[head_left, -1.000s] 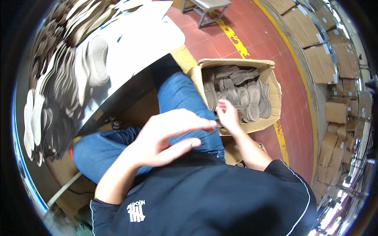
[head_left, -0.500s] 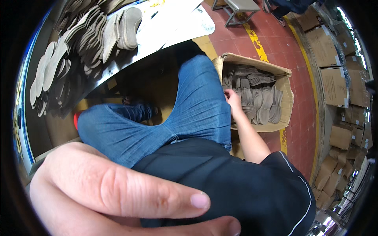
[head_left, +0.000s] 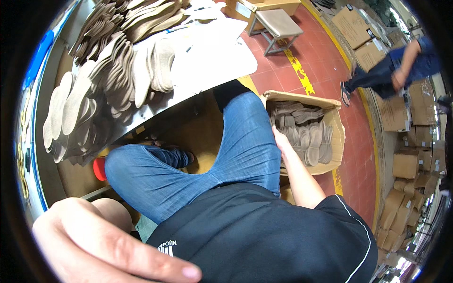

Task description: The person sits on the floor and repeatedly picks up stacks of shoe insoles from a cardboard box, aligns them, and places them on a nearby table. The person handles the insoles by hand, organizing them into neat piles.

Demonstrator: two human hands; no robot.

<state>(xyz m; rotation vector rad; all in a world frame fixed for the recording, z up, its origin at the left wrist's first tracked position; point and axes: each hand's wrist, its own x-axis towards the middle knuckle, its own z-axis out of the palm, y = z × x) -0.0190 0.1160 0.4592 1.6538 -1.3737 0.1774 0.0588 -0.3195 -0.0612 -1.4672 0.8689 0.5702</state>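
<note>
Left hand (head_left: 108, 243) is filling the lower left of the view, very close to the camera, fingers stretched flat and together, holding nothing. One second ago it was hovering over the lap at mid-frame; half a second ago it was already looming large; now it is sitting slightly lower and further left, so it is rising toward the head rather than working on anything.

Right hand (head_left: 279, 139) is reaching down beside the right thigh to the near edge of the box (head_left: 336, 141). Its fingers are hidden behind the knee and the box wall, so I cannot tell whether they are closed on anything or spread. Across all three pictures this hand is staying at the same spot on the box rim.

Insoles (head_left: 304, 134) are lying stacked on edge inside the box, on the floor to the right of the legs. More insoles are fanning out in rows on the table (head_left: 212, 61) above the knees, untouched.

Judgement: work is pausing on the left side while the right keeps contact with the box stock; no insole is visibly leaving the box yet.

Background: another person (head_left: 391, 75) is now walking past the cartons at upper right, absent from earlier pictures. Stool (head_left: 278, 23) is standing beyond the table.
</note>
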